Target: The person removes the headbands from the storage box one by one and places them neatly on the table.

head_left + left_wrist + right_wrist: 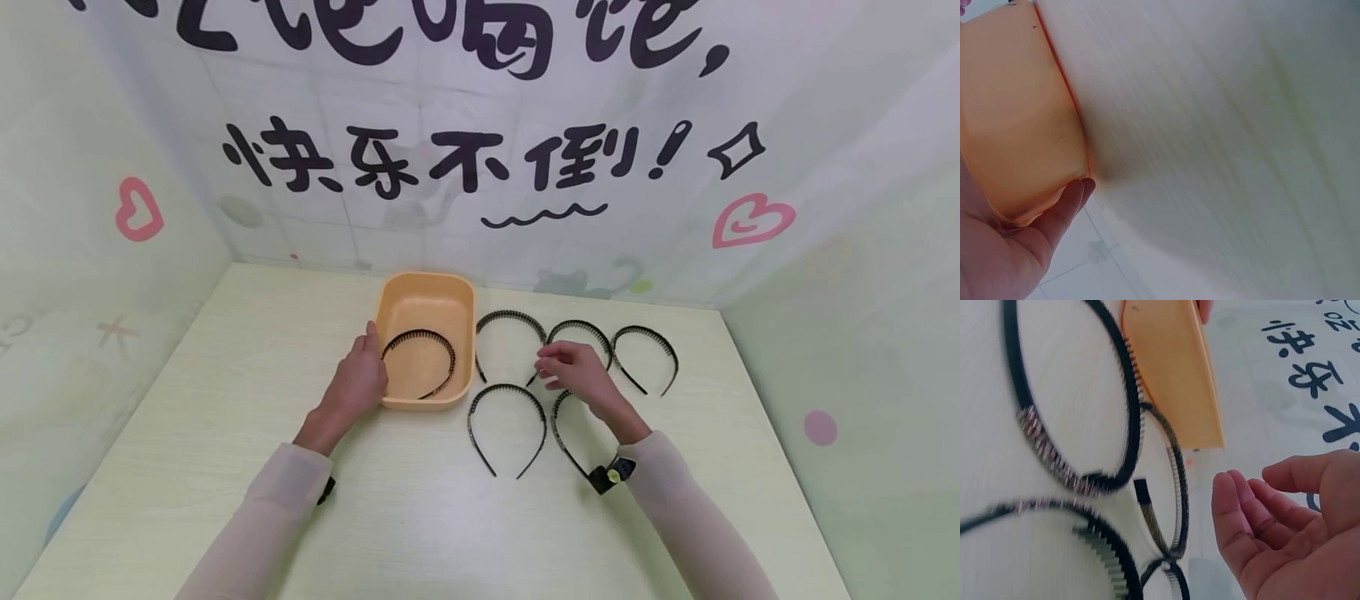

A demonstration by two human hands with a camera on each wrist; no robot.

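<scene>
An orange plastic basin [426,310] stands at the back of the table, with a black toothed headband [420,332] lying in it. My left hand [362,372] grips the basin's left side, and the left wrist view shows fingers against the outer wall [1022,119]. Over the headbands on the right hovers my right hand [576,373], its fingers loosely bent and holding nothing. It partly covers the middle headband [579,323] of the back row and a front headband [564,440]. Another front headband [508,387] lies just right of the basin's near corner.
Two more headbands, one beside the basin [512,314] and one at the far right [647,329], lie in the back row. A white printed curtain [420,225] hangs behind and along both sides of the pale wooden table [435,517].
</scene>
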